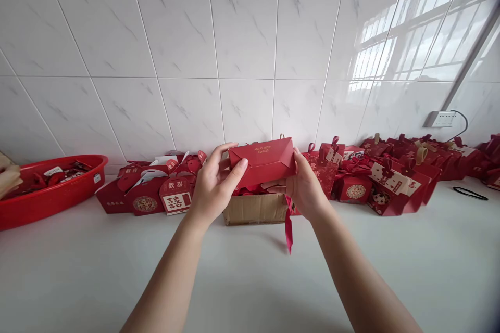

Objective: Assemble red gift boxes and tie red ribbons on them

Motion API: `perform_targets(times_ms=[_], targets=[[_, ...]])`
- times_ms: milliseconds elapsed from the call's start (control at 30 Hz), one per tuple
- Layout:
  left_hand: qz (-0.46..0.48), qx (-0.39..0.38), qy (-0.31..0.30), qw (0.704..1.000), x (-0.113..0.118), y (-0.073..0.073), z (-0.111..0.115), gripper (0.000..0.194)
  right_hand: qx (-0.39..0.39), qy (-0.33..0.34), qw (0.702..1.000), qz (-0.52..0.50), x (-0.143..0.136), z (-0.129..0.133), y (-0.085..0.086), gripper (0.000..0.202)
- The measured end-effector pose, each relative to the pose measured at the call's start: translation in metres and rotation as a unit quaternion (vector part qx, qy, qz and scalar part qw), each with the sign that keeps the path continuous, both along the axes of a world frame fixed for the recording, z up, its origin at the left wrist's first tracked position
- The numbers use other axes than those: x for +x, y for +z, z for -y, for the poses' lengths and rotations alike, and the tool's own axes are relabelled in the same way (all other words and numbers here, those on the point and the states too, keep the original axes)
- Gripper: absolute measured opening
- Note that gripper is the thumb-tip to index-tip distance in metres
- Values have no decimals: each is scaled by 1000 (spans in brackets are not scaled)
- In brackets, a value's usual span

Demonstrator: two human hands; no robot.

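Observation:
Between my two hands I hold a red paper gift box (263, 164), tipped so that its base with small gold print faces me. My left hand (213, 179) grips its left end, thumb pressed on the base. At the right end my right hand (302, 182) is closed around the box, its fingers partly hidden. Just beneath is an open cardboard box (255, 210) with red items inside, mostly covered by the gift box. A red ribbon (288, 226) hangs down over the cardboard box's right front corner.
Several red gift boxes (148, 195) stand left of the cardboard box, and several more (402, 182) line the wall at right. A red basin (54, 192) of small packets is far left, with another person's hand (11, 179) beside it. A black loop (470, 193) lies at right.

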State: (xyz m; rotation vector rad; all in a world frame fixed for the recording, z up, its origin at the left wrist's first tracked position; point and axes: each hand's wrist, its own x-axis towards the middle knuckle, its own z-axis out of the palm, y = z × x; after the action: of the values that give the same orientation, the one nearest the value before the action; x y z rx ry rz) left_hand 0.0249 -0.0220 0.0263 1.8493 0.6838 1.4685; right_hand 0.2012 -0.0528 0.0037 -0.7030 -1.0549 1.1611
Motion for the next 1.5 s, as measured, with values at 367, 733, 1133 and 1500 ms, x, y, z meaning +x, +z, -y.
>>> perform_targets(times_ms=[367, 733, 1133, 1500], targets=[[2, -3, 21, 1000, -7, 15, 24, 34, 57, -19, 997, 38, 7, 10, 5, 44], [-5, 10, 19, 1000, -8, 14, 21, 34, 26, 5, 997, 75, 7, 14, 6, 56], [-98, 66, -133, 984, -31, 15, 21, 45, 56, -109, 992, 3, 27, 16, 13, 39], [-81, 37, -154, 984, -39, 17, 17, 24, 89, -214, 973, -18, 42, 23, 19, 15]])
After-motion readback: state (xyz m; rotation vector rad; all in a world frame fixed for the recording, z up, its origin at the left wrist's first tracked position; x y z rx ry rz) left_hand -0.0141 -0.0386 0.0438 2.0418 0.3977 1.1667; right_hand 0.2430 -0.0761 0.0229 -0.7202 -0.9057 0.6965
